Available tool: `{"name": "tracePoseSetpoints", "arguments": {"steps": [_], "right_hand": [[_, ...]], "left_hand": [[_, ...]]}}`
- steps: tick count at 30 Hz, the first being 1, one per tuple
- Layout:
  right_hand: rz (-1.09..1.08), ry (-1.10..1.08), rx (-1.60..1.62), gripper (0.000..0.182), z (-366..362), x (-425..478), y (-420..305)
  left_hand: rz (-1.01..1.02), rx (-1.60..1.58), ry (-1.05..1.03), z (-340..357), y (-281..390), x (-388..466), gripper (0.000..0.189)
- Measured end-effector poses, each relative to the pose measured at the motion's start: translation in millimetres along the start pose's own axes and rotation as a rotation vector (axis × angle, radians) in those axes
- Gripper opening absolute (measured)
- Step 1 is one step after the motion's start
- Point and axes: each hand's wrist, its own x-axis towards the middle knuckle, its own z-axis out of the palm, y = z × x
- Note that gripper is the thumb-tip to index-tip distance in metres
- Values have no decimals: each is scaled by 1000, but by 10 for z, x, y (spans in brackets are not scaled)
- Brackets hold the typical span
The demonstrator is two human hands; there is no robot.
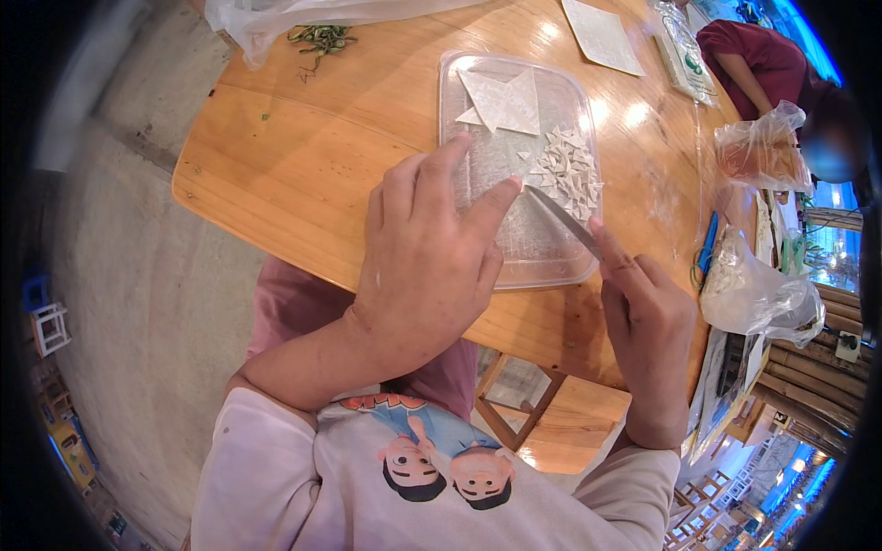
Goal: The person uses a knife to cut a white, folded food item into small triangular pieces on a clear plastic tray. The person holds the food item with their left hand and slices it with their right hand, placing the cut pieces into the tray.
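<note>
A knife point(566, 219) is gripped in my right hand point(644, 313), its handle hidden in the fingers and my index finger stretched along the blade. Its tip touches a translucent plastic lid point(510, 272) on the table, close to my left index fingertip. My left hand point(431, 234) rests spread over the lid's left side; a tiny pale bit shows at the index fingertip. Small white triangular pieces point(568, 172) lie heaped on the right of the lid. Larger white sheet pieces point(506, 100) with pointed corners lie near its far edge, one overlapping another.
The wooden table point(289, 165) holds green plant sprigs point(322, 40), a clear plastic bag point(269, 27), a white sheet point(604, 38), and blue-handled scissors point(707, 248). Filled plastic bags point(754, 289) sit at right. Another person point(765, 65) leans at the far right. A wooden stool point(575, 423) stands below.
</note>
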Motion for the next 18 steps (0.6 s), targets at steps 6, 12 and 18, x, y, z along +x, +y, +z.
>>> {"name": "tracePoseSetpoints", "arguments": {"steps": [6,12,18], "right_hand": [[-31,57,-37,67,54,-22,116],[-13,-11,-9,59,-7,-20,-18],[9,35,20,61,1,-10,22]], "left_hand": [[2,9,-1,6,1,-1,52],[-3,3,-3,-2,6,-5,51],[-2,-33,16,-7,-9,-11,48]]}}
